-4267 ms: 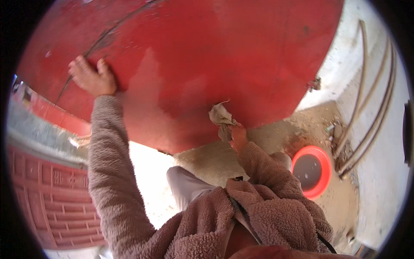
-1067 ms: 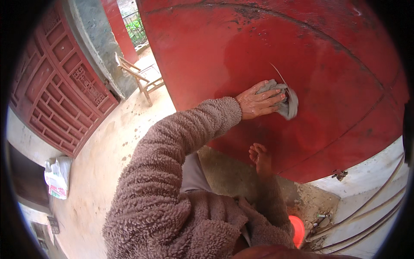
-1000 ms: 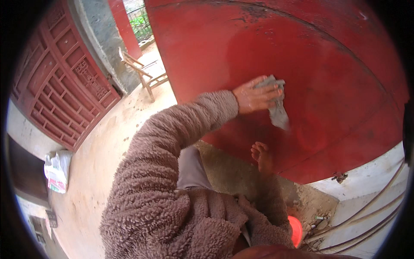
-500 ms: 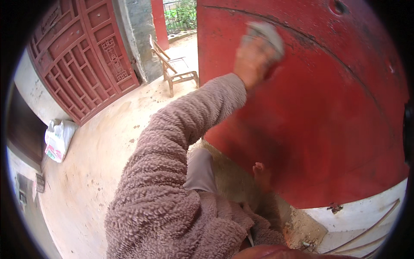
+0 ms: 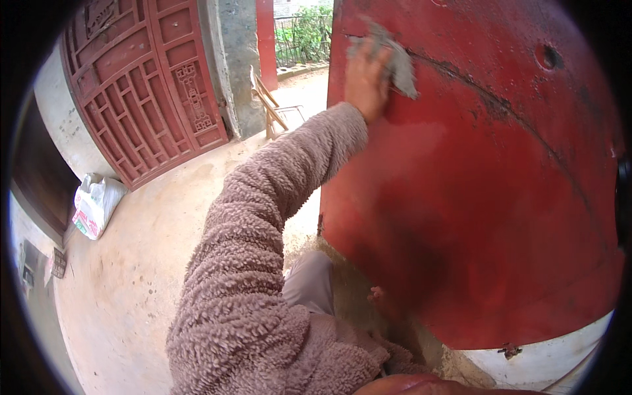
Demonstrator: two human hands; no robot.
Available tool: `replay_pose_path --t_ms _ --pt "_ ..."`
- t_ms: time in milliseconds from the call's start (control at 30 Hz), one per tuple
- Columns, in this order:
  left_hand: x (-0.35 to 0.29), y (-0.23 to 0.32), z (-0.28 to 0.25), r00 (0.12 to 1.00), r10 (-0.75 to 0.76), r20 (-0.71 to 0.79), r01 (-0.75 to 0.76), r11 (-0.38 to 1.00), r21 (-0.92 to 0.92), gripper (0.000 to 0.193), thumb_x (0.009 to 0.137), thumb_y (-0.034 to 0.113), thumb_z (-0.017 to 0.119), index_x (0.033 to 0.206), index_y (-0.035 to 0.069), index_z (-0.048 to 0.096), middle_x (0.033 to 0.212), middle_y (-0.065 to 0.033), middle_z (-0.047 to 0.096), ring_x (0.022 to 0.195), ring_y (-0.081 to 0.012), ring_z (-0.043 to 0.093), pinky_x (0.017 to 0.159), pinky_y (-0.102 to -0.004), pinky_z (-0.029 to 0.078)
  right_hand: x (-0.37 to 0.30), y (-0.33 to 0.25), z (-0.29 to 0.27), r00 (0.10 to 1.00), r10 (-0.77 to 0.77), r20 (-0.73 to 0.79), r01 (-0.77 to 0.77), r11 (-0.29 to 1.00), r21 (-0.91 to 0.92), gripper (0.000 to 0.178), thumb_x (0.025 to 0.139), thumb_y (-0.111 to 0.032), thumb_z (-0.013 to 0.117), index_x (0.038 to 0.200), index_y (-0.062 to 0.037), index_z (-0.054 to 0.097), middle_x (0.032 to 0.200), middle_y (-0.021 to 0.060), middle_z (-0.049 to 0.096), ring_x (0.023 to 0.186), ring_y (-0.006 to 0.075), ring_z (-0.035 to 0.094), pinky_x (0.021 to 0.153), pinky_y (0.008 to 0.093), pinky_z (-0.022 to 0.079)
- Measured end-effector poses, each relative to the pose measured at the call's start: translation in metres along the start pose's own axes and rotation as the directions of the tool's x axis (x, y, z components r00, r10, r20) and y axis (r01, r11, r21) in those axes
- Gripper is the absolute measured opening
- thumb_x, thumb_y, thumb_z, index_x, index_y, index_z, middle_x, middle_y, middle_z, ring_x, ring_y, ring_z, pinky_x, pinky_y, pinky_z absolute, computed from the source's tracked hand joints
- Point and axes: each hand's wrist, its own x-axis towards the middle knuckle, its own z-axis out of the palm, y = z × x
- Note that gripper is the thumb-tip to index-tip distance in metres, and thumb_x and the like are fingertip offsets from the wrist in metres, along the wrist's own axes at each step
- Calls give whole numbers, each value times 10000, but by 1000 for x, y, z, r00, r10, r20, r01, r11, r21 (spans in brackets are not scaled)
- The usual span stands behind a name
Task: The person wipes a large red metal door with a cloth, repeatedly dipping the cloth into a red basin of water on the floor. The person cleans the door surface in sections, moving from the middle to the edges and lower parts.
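My left hand (image 5: pixel 369 78) is raised at the upper left of a large red panel (image 5: pixel 474 191). Its fingers press a crumpled grey cloth (image 5: pixel 402 68) flat to the red surface. Just beside the cloth, a dark crack with scraped paint curves down to the right. A small reddish, finger-like shape (image 5: pixel 376 293) shows at the panel's lower left edge. It seems to be part of my right hand, but its fingers are too blurred to read. The fluffy brown sleeve (image 5: pixel 243 230) of my left arm crosses the middle of the view.
A wooden chair (image 5: pixel 268 102) stands on the pale floor (image 5: pixel 151 263) by the doorway. Carved red double doors (image 5: pixel 145 85) are at the far left, with a white plastic bag (image 5: pixel 99 205) below them. A rusty latch (image 5: pixel 509 351) sits at the panel's bottom edge.
My left hand has moved left and slightly down across the panel with the cloth. The view has shifted, and the finger-like shape sits lower and farther left.
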Motion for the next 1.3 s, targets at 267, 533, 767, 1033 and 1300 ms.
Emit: replay_pose_path --t_ms 267,533,767,1033,1300 --pt "109 -6 -31 834 -513 205 552 778 -300 190 917 68 502 1027 -47 607 870 -199 664 870 -270 659 737 -439 518 -9 -22 -2 966 128 224 -137 990 28 413 868 -274 616 1176 -1 591 1129 207 614 1070 335 586 918 420 459" --pt "-23 15 -6 962 -84 -261 123 983 135 388 808 -16 562 1189 50 526 1124 -171 562 930 -346 557 775 -427 474 -24 -79 -20 976 97 196 -84 994 -71 419 851 -245 618 1206 -24 594 1210 191 590 1154 344 539 960 415 442" --pt "-248 69 -16 526 -799 292 809 576 119 767 622 183 778 1298 51 439 1315 -282 412 1222 -453 389 985 -529 372 -16 -81 -29 957 34 287 -18 998 -59 432 858 -273 596 1207 -17 587 1209 187 591 1147 351 537 975 425 427" --pt "-140 -26 -6 553 -816 165 788 449 -420 202 839 109 595 1034 99 543 957 -80 533 820 -201 492 674 -324 418 -28 -69 -34 994 -41 103 61 979 -196 492 883 -357 574 1262 -44 546 1219 204 564 1124 342 535 978 424 412" --pt "-193 -21 6 539 -842 31 748 461 -478 65 939 91 519 984 96 566 860 -47 579 709 -143 527 595 -272 434 -47 -72 -30 947 111 302 -91 993 -79 413 886 -250 603 1232 -29 559 1241 204 553 1132 367 542 952 453 439"
